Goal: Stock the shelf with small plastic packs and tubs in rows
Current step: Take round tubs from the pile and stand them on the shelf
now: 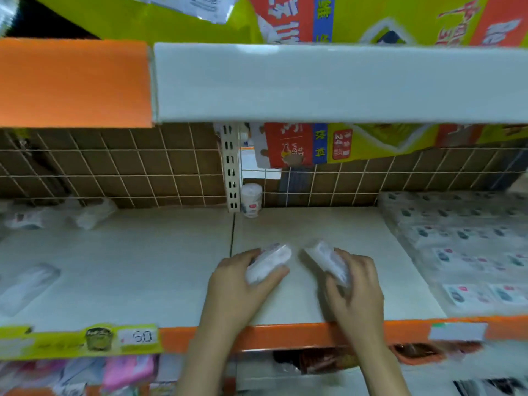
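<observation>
Packs fill your hands: left hand (243, 284) grips a soft clear pack (268, 262), right hand (354, 284) another (325, 258), both on the pale shelf (308, 230).

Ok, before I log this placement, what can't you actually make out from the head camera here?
- Pack in the left hand: the left pack is motion-blurred, label unreadable.
- Right pack: the right hand covers its near end, so the grip is unclear.
- Tub at the back: print too small.
- Stocked packs at right: cut off by the frame edge, count unknown.
- Lower shelf goods: blurred.
</observation>
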{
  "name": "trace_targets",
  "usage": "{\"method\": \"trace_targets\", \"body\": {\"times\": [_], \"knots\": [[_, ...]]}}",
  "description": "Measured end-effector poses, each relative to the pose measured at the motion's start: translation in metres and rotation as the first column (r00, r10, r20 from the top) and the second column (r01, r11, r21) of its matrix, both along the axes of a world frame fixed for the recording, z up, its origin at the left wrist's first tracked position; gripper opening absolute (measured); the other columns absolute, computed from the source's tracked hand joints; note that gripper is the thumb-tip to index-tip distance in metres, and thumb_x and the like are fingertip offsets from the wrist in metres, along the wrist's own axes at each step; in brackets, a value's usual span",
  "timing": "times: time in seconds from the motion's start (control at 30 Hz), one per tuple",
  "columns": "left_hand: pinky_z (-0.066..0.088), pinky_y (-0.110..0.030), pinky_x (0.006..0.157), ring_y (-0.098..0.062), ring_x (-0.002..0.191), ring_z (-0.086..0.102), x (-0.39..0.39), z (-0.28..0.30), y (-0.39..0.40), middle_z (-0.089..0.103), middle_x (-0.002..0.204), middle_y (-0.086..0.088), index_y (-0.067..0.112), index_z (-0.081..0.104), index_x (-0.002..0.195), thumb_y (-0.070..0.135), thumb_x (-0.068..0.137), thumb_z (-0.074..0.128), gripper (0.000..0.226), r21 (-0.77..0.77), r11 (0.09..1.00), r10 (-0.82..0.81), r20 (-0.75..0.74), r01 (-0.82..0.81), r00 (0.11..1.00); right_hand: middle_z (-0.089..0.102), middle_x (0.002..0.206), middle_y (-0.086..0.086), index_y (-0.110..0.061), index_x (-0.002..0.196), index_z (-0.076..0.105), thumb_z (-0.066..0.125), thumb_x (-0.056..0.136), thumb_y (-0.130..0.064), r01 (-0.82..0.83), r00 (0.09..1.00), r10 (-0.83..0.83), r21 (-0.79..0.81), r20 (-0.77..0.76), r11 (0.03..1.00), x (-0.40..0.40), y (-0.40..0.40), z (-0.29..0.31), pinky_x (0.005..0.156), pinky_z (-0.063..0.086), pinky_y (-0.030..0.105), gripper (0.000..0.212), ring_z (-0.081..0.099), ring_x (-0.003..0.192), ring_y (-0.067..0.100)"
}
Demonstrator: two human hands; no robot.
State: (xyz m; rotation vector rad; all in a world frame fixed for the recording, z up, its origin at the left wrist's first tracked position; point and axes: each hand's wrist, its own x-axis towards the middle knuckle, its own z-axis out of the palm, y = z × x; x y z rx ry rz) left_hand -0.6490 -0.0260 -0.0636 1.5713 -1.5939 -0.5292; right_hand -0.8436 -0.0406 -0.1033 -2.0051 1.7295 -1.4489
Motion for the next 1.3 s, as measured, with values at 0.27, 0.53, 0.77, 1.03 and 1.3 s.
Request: {"method": "trace_targets", "body": {"times": [0.27, 0.53, 0.77, 1.03, 1.3], "knots": [[0.039, -0.008, 0.054, -0.001, 0.063, 0.057, -0.042, 0.009, 0.015, 0.059, 0.066, 0.009, 0.030, 0.057, 0.090, 0.056, 0.076, 0.050, 0.030, -0.047, 0.990, 0.128, -0.139, -0.135, 0.982, 0.051, 0.099, -0.007, -0.017, 0.103, 0.052, 0.056, 0.069, -0.006, -0.041, 0.991, 0.048, -0.061, 0.124, 0.997, -0.043, 0.002, 0.010, 0.077, 0.035, 0.004, 0.035, 0.049, 0.089, 0.003], [0.038, -0.006, 0.056, -0.005, 0.070, 0.056, -0.039, 0.007, 0.017, 0.060, 0.080, 0.009, 0.037, 0.050, 0.095, 0.020, 0.085, 0.064, 0.024, -0.056, 0.990, 0.129, -0.044, -0.131, 0.991, 0.053, 0.102, -0.003, -0.015, 0.103, 0.053, 0.046, 0.072, -0.016, -0.001, 0.991, 0.012, -0.086, 0.133, 0.996, -0.051, 0.007, 0.009, 0.084, 0.035, 0.009, 0.032, 0.048, 0.095, 0.008], [0.035, -0.004, 0.066, -0.002, 0.082, 0.053, -0.061, -0.002, 0.014, 0.058, 0.096, 0.012, 0.026, 0.054, 0.103, 0.012, 0.077, 0.064, 0.031, -0.071, 0.995, 0.071, 0.071, -0.066, 0.995, 0.055, 0.106, 0.002, -0.013, 0.104, 0.052, 0.042, 0.071, -0.020, 0.033, 0.990, -0.017, -0.117, 0.139, 0.993, -0.078, 0.012, 0.007, 0.090, 0.034, 0.012, 0.036, 0.048, 0.100, 0.010], [0.036, -0.007, 0.062, -0.001, 0.073, 0.053, -0.136, -0.003, 0.007, 0.057, 0.082, 0.015, 0.017, 0.062, 0.104, 0.010, 0.079, 0.062, 0.026, -0.114, 0.991, 0.078, 0.105, -0.066, 0.991, 0.049, 0.107, 0.000, -0.020, 0.107, 0.044, 0.043, 0.075, -0.023, 0.083, 0.977, -0.044, -0.184, 0.208, 0.979, -0.159, 0.013, 0.008, 0.093, 0.031, 0.007, 0.032, 0.044, 0.104, 0.006], [0.031, 0.001, 0.080, 0.000, 0.088, 0.048, -0.289, -0.015, 0.002, 0.056, 0.100, 0.007, 0.013, 0.060, 0.105, 0.033, 0.073, 0.044, 0.041, -0.224, 0.975, 0.002, 0.008, 0.000, 1.000, 0.056, 0.106, 0.011, -0.013, 0.104, 0.048, 0.055, 0.069, 0.000, 0.140, 0.986, -0.121, -0.175, 0.113, 0.975, -0.301, 0.008, 0.000, 0.090, 0.039, 0.026, 0.038, 0.049, 0.104, 0.018]]}}
